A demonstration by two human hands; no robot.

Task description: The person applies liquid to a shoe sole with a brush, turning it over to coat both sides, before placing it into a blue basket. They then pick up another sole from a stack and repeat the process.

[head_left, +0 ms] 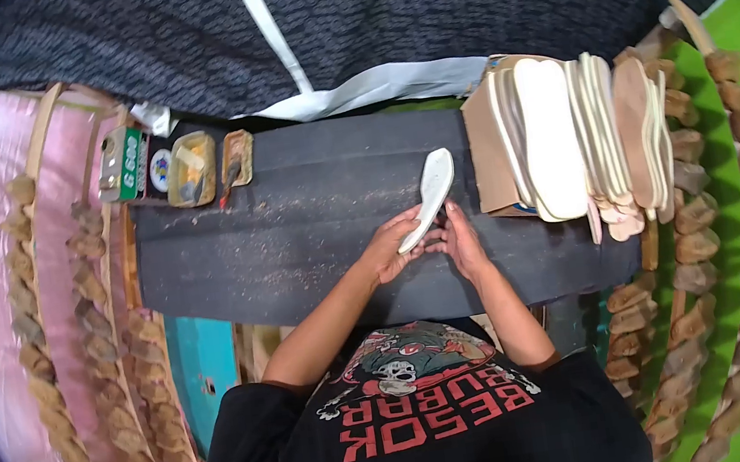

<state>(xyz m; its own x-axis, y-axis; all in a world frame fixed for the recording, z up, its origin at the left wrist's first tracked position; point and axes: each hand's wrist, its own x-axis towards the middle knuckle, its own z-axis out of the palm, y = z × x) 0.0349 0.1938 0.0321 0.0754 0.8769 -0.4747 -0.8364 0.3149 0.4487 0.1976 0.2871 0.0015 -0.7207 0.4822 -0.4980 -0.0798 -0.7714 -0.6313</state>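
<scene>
A white, curved sole-shaped piece [438, 181] is held over the dark-covered table [310, 201], tilted with its wide end up and away from me. My left hand [394, 246] has its fingers closed round the lower left edge of the piece. On the piece's right side is my right hand [457, 236], its fingertips against the lower part and its thumb pointing up beside the edge. The fingers partly hide the narrow lower end.
A cardboard box [492, 154] with many upright insoles [551, 137] stands at the right. At the back left are a green can [130, 164], a yellow container [192, 168] and a small tray with a brush [235, 160]. Racks of brown wooden shapes [695, 239] flank the table.
</scene>
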